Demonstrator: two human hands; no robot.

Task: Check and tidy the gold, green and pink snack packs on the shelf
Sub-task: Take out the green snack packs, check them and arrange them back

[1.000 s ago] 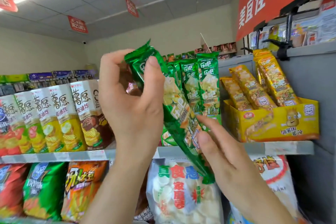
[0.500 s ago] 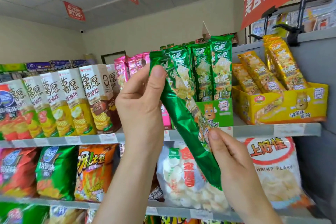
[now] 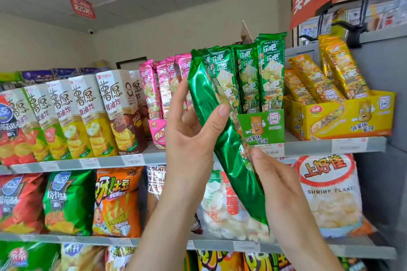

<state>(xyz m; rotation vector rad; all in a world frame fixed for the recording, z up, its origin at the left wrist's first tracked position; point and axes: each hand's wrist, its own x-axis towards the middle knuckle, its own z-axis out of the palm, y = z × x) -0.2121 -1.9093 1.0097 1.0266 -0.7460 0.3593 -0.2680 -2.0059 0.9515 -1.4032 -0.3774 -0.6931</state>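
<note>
The shelf [image 3: 308,146] carried display boxes in a row: gold packs [image 3: 330,77] on the right, green packs [image 3: 259,77] in the middle, pink packs [image 3: 152,86] to their left. In front of the green ones, off the shelf, a held green pack [image 3: 229,149] slanted, its shiny back toward the camera. The left hand [image 3: 189,141] gripped its upper half, thumb across it; the right hand [image 3: 275,180] pinched its lower half.

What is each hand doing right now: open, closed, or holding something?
Left hand: holding the upper part of the green snack pack, thumb across it.
Right hand: holding the same pack's lower part.
</note>
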